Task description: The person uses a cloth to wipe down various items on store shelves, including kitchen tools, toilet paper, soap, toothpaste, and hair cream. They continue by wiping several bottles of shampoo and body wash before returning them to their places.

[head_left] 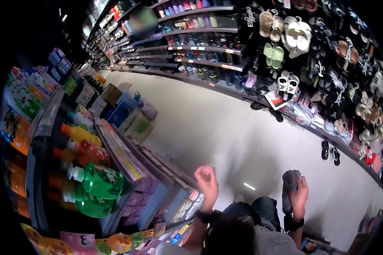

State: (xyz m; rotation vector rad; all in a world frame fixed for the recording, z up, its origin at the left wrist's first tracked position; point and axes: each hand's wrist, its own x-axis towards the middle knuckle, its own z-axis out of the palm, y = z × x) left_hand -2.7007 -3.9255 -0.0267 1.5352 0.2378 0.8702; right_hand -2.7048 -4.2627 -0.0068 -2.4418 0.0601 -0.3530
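Note:
My right hand [301, 196] is closed around a fuzzy dark-grey cloth [290, 180], which is bunched at the top and hangs down along the wrist. My left hand [207, 187] is raised beside the shelf on the left, its fingers curled in toward the thumb. Whatever may be between those fingers is too small or hidden to make out. Close to that hand, the lower shelf carries white round-topped items [184, 208] and purple packs [137, 199]. Green bottles [102, 180] with white caps stand further left.
A pale aisle floor [191, 114] runs between the shelves. Sandals and slippers [298, 34] hang on the right rack, with black slippers [330, 153] on the floor below. Bottles and cups [200, 23] fill the far shelves. A storage bin [136, 125] and boxes stand along the left side.

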